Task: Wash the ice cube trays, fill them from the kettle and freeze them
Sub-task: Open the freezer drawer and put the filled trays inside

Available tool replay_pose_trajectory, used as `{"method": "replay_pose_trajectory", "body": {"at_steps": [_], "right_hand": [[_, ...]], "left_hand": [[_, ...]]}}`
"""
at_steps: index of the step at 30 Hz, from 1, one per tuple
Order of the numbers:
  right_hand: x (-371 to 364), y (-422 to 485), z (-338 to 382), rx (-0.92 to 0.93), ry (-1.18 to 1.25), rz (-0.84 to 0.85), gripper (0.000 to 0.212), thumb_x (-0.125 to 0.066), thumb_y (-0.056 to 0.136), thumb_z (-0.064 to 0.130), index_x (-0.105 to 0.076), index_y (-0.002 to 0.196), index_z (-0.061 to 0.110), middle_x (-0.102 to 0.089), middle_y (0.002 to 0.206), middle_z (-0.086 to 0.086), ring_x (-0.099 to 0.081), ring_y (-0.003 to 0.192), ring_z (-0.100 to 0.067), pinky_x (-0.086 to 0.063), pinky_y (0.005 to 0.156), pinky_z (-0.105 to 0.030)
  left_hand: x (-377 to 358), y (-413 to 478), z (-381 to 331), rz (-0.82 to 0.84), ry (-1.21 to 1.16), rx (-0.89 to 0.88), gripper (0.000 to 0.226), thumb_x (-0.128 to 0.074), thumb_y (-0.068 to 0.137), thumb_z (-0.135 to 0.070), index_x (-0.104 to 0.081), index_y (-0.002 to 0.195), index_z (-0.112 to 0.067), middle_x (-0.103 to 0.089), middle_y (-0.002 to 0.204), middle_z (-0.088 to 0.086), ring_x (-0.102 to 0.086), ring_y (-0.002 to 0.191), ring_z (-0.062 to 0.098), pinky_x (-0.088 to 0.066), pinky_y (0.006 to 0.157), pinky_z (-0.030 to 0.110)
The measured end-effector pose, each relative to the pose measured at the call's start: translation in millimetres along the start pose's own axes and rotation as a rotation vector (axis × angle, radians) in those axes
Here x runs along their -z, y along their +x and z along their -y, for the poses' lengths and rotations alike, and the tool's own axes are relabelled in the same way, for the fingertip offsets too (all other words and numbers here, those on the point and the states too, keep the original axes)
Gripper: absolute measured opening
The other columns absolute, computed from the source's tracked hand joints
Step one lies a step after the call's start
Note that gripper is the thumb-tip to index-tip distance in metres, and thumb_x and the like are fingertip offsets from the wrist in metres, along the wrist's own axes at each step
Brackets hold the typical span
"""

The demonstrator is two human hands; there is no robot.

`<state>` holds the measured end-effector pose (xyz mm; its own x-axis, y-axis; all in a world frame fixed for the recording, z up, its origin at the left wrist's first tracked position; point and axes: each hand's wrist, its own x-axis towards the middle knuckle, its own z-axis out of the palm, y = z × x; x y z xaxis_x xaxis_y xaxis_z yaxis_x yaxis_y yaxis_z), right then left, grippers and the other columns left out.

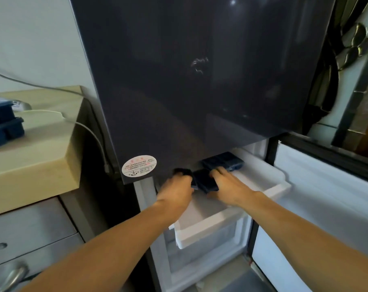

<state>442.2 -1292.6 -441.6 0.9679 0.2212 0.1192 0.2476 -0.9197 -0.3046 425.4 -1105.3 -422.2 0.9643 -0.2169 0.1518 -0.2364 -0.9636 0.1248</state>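
A dark blue ice cube tray (204,181) is held over the pulled-out white freezer drawer (221,224). My left hand (176,191) grips its left end and my right hand (227,187) grips its right end. A second dark blue tray (223,161) lies deeper in the same drawer, just behind my right hand. Two more dark blue trays (3,127) sit stacked on the beige counter at the far left.
The dark upper fridge door (200,81) hangs shut just above the drawer. The freezer door (326,197) stands open to the right. A white cable (90,131) runs across the counter (41,154) down beside the fridge. Grey cabinet drawers (31,239) sit below the counter.
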Motion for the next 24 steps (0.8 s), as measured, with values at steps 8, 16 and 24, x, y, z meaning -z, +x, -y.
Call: {"method": "replay_pose_trajectory", "body": {"at_steps": [8,16,24], "right_hand": [[-2,0,-12,-0.067,-0.073,0.040,0.014,-0.060,0.097,0.021,-0.046,0.098,0.019,-0.058,0.100,-0.012,-0.050,0.076,-0.025,-0.033,0.057,-0.032],[-9,17,-14,-0.034,0.101,0.074,0.026,-0.065,0.094,0.030,-0.063,0.119,0.022,-0.066,0.122,-0.007,-0.062,0.105,-0.029,-0.052,0.082,-0.035],[3,39,-29,-0.112,0.057,0.074,0.024,-0.061,0.095,0.033,-0.065,0.108,0.014,-0.068,0.112,-0.012,-0.058,0.090,-0.029,-0.039,0.062,-0.030]], "left_hand": [[-13,10,0,0.182,0.077,-0.014,0.014,-0.058,0.098,-0.016,-0.059,0.112,-0.012,-0.064,0.114,0.013,-0.063,0.102,0.034,-0.048,0.075,0.037],[-17,29,1,0.282,0.000,0.052,0.048,-0.055,0.098,-0.020,-0.039,0.142,-0.011,-0.048,0.141,0.015,-0.054,0.126,0.035,-0.046,0.092,0.038],[-18,39,6,0.282,0.085,0.063,0.052,-0.055,0.095,-0.026,-0.039,0.143,-0.014,-0.047,0.143,0.012,-0.049,0.128,0.034,-0.044,0.093,0.037]]}}
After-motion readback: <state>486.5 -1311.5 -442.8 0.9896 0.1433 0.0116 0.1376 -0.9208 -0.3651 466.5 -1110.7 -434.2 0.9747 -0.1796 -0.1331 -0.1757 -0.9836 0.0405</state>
